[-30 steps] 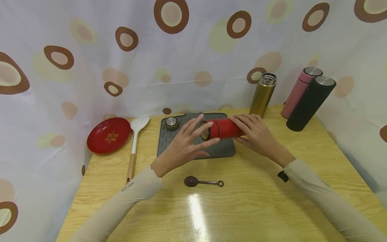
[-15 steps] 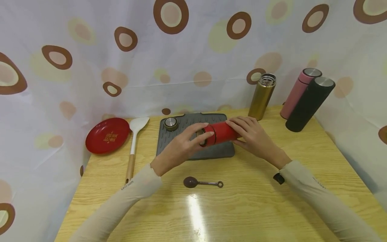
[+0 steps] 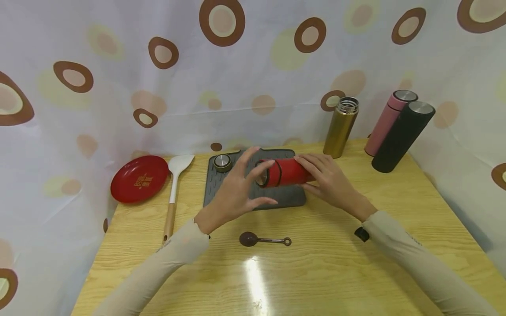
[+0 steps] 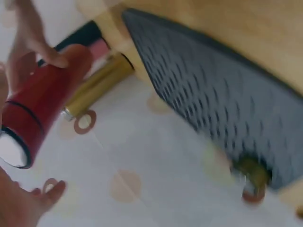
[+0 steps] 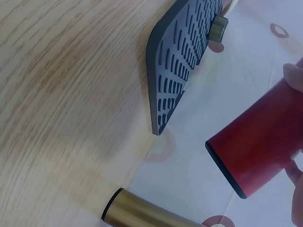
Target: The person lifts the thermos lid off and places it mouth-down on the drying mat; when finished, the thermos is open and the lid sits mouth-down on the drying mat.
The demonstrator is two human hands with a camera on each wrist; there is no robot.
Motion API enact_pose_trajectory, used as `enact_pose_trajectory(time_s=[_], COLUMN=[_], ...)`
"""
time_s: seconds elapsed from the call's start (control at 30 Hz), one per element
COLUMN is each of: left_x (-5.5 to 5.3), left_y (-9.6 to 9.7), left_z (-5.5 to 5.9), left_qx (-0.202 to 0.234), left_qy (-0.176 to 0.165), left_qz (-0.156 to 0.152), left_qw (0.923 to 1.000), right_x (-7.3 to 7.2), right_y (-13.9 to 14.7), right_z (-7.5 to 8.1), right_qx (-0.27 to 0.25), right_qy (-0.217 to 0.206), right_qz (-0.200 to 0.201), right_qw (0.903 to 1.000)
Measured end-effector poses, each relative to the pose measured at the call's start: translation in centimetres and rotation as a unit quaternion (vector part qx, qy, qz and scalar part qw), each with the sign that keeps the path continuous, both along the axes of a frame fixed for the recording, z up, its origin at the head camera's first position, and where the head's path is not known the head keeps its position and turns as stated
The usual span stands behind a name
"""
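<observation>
A red thermos (image 3: 288, 172) lies almost level in the air over the grey drying mat (image 3: 216, 186), its silver-topped cap facing left. My right hand (image 3: 330, 182) grips its base end, fingers over the top and thumb below. Around the cap end my left hand (image 3: 235, 188) is spread wide, with thumb and fingers apart. In the left wrist view the thermos (image 4: 52, 90) shows its cap beside the left fingers (image 4: 28, 203). The right wrist view shows the black-rimmed base of the thermos (image 5: 260, 142).
A small gold lid (image 3: 222, 163) rests on the mat's back left. Behind to the right stand an uncapped gold thermos (image 3: 341, 131), a pink one (image 3: 384, 125) and a black one (image 3: 401, 138). A red plate (image 3: 130, 188), white spatula (image 3: 174, 184) and brown spoon (image 3: 249, 238) lie left and front.
My left hand closed around the cap half a second ago and now has its fingers spread off it again. The thermos, held by my right hand, has moved slightly left and down.
</observation>
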State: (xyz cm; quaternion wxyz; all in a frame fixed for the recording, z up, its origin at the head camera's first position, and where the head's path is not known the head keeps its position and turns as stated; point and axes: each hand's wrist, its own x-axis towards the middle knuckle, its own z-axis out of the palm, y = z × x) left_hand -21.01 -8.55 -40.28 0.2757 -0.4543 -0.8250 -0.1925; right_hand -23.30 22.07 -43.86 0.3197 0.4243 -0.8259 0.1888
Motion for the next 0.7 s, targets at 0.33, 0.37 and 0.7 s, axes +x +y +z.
enact_pose_trajectory(time_s=[0.33, 0.37, 0.7], left_x=[-0.6, -0.6, 0.2], left_y=[-1.7, -1.7, -0.8], left_z=[0.0, 0.1, 0.5], left_qx=[-0.143, -0.144, -0.014], left_qy=[0.180, 0.179, 0.020], left_qz=[-0.031, -0.034, -0.049], left_qw=[0.9727, 0.9727, 0.9985], right_x=[0.0, 0.1, 0.1], right_y=[0.5, 0.5, 0.2], right_z=[0.2, 0.2, 0.1], right_qx=[0.008, 0.010, 0.016], right_qy=[-0.003, -0.003, -0.003], right_qz=[0.009, 0.011, 0.019], right_qw=[0.9999, 0.9999, 0.9997])
